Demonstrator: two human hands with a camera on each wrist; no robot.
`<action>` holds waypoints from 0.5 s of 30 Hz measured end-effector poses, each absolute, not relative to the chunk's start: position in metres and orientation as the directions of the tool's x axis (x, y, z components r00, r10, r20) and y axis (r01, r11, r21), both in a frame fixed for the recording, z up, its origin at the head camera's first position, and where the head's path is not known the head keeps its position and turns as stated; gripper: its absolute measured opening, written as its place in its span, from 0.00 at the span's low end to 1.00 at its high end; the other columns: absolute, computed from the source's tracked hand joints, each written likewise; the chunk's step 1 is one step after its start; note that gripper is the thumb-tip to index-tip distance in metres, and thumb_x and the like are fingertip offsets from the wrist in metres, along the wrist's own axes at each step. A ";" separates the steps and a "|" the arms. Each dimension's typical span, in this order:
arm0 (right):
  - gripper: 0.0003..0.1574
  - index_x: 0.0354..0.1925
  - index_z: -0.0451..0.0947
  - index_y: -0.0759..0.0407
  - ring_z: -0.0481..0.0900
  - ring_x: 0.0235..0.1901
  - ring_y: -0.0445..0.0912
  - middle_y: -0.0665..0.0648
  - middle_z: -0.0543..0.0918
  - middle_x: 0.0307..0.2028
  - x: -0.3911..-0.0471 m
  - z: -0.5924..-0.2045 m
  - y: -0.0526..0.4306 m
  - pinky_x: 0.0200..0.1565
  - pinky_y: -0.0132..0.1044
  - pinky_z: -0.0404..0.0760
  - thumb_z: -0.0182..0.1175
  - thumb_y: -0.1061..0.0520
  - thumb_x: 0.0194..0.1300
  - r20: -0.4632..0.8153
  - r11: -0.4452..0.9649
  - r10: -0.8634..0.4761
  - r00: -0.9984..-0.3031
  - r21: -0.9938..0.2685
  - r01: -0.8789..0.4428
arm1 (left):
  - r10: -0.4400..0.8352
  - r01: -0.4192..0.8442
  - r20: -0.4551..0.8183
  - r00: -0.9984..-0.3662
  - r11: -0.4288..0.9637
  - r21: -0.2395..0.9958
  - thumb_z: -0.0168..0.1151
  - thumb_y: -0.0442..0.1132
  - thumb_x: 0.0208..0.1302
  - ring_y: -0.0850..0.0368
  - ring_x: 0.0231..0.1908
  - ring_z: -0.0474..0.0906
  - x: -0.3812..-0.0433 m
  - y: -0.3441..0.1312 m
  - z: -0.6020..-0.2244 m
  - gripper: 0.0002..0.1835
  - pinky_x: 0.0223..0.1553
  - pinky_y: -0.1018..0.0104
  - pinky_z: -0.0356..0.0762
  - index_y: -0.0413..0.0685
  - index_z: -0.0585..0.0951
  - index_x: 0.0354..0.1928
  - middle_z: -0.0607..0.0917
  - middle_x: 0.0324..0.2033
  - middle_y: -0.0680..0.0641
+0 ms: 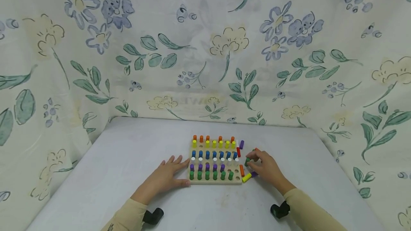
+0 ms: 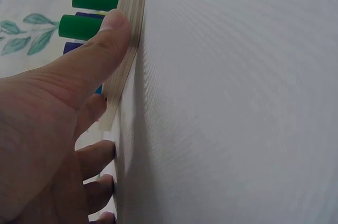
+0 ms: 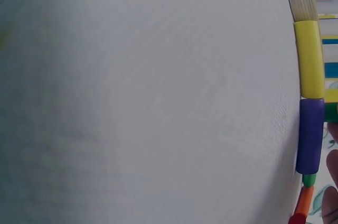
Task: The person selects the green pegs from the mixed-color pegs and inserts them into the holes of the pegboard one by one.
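Observation:
A wooden pegboard [image 1: 216,183] lies on the table with rows of upright pegs: orange at the back, then yellow, blue, white, purple and green in front. Some holes are bare, one at the right end of the green row. At the board's left edge my left hand [image 1: 166,176] lies with fingers spread, its thumb [image 2: 113,34] against the side of the wood. To the right of the board, my right hand [image 1: 267,168] pinches a green peg [image 1: 247,162] between thumb and fingers. In the right wrist view only its fingertips [image 3: 331,165] show.
Loose pegs lie along the board's right side: a purple peg [image 1: 242,144], a red peg [image 1: 238,152], an orange peg [image 1: 242,170] and a yellow peg [image 1: 246,178]. Another purple peg [image 3: 310,137] touches the yellow one's end. A flowered cloth [image 1: 199,63] walls the table [image 1: 135,145].

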State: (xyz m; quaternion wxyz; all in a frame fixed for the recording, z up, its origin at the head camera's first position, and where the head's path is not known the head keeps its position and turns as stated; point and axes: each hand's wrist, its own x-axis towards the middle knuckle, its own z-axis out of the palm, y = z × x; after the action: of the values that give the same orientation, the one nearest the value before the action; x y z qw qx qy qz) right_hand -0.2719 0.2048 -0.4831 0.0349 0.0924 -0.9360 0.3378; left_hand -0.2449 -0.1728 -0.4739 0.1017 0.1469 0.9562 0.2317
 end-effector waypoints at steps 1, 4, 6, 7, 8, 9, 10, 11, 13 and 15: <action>0.13 0.47 0.84 0.52 0.77 0.45 0.45 0.47 0.81 0.40 -0.272 -0.483 0.205 0.50 0.45 0.80 0.70 0.59 0.64 0.130 0.755 -0.149 -0.980 -0.625 -0.198 | 0.327 0.233 -0.129 -0.936 0.851 0.471 0.71 0.67 0.54 0.34 0.77 0.49 -0.245 -0.173 -0.473 0.48 0.76 0.36 0.42 0.58 0.70 0.75 0.63 0.75 0.39; 0.12 0.47 0.84 0.52 0.77 0.44 0.45 0.46 0.81 0.40 -0.272 -0.484 0.205 0.51 0.45 0.80 0.70 0.59 0.64 0.137 0.754 -0.150 -0.979 -0.624 -0.203 | 0.327 0.234 -0.128 -0.936 0.852 0.468 0.71 0.67 0.54 0.34 0.77 0.49 -0.245 -0.172 -0.473 0.48 0.76 0.36 0.43 0.57 0.70 0.75 0.64 0.75 0.39; 0.12 0.47 0.84 0.51 0.77 0.44 0.44 0.46 0.82 0.40 -0.273 -0.485 0.205 0.51 0.45 0.80 0.71 0.59 0.64 0.142 0.755 -0.154 -0.978 -0.621 -0.209 | 0.325 0.232 -0.128 -0.937 0.852 0.469 0.72 0.66 0.54 0.34 0.77 0.50 -0.245 -0.172 -0.473 0.48 0.76 0.35 0.43 0.57 0.70 0.75 0.64 0.75 0.39; 0.12 0.47 0.84 0.51 0.77 0.44 0.44 0.46 0.82 0.40 -0.273 -0.486 0.205 0.52 0.46 0.80 0.71 0.58 0.64 0.144 0.756 -0.154 -0.978 -0.620 -0.210 | 0.325 0.231 -0.128 -0.937 0.853 0.468 0.72 0.66 0.54 0.34 0.77 0.50 -0.244 -0.172 -0.473 0.48 0.76 0.35 0.43 0.57 0.70 0.75 0.64 0.75 0.39; 0.12 0.47 0.83 0.51 0.77 0.45 0.44 0.45 0.82 0.40 -0.274 -0.486 0.205 0.52 0.46 0.80 0.71 0.58 0.64 0.146 0.755 -0.157 -0.977 -0.620 -0.214 | 0.325 0.232 -0.125 -0.937 0.852 0.470 0.72 0.66 0.53 0.33 0.76 0.50 -0.244 -0.172 -0.473 0.48 0.75 0.35 0.44 0.57 0.70 0.74 0.65 0.75 0.39; 0.12 0.46 0.83 0.50 0.77 0.44 0.44 0.45 0.82 0.40 -0.274 -0.487 0.206 0.52 0.46 0.80 0.71 0.58 0.64 0.149 0.754 -0.161 -0.976 -0.619 -0.219 | 0.323 0.231 -0.125 -0.938 0.852 0.470 0.72 0.66 0.53 0.33 0.76 0.50 -0.244 -0.172 -0.472 0.48 0.75 0.35 0.43 0.57 0.70 0.74 0.65 0.75 0.38; 0.12 0.46 0.83 0.50 0.78 0.44 0.44 0.45 0.82 0.40 -0.274 -0.487 0.206 0.53 0.46 0.80 0.71 0.58 0.64 0.151 0.752 -0.164 -0.975 -0.620 -0.223 | 0.324 0.232 -0.123 -0.938 0.851 0.470 0.72 0.66 0.53 0.33 0.76 0.50 -0.244 -0.172 -0.472 0.48 0.75 0.35 0.44 0.56 0.70 0.74 0.65 0.75 0.38; 0.12 0.46 0.83 0.50 0.78 0.44 0.44 0.45 0.83 0.40 -0.274 -0.488 0.206 0.53 0.47 0.80 0.71 0.58 0.65 0.153 0.751 -0.167 -0.974 -0.620 -0.226 | 0.323 0.231 -0.123 -0.938 0.851 0.471 0.72 0.66 0.53 0.33 0.76 0.50 -0.243 -0.172 -0.472 0.48 0.75 0.35 0.44 0.56 0.70 0.74 0.65 0.75 0.38; 0.11 0.46 0.83 0.50 0.78 0.45 0.44 0.44 0.83 0.40 -0.274 -0.488 0.206 0.53 0.47 0.80 0.71 0.58 0.65 0.157 0.746 -0.174 -0.972 -0.623 -0.234 | 0.323 0.232 -0.121 -0.939 0.851 0.472 0.72 0.66 0.53 0.33 0.76 0.50 -0.243 -0.172 -0.471 0.48 0.75 0.34 0.44 0.56 0.70 0.74 0.65 0.75 0.38; 0.11 0.45 0.83 0.50 0.78 0.44 0.44 0.44 0.83 0.40 -0.273 -0.487 0.206 0.53 0.47 0.80 0.71 0.58 0.65 0.163 0.744 -0.178 -0.971 -0.624 -0.241 | 0.321 0.231 -0.121 -0.939 0.852 0.471 0.72 0.66 0.53 0.33 0.76 0.50 -0.243 -0.172 -0.471 0.48 0.75 0.35 0.43 0.57 0.70 0.74 0.65 0.75 0.39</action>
State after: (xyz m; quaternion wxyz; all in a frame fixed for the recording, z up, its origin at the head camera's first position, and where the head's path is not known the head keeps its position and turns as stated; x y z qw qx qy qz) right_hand -0.2729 0.2055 -0.4875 0.0463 0.1121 -0.9326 0.3400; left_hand -0.2431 -0.1718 -0.4711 0.0978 0.1442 0.9572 0.2312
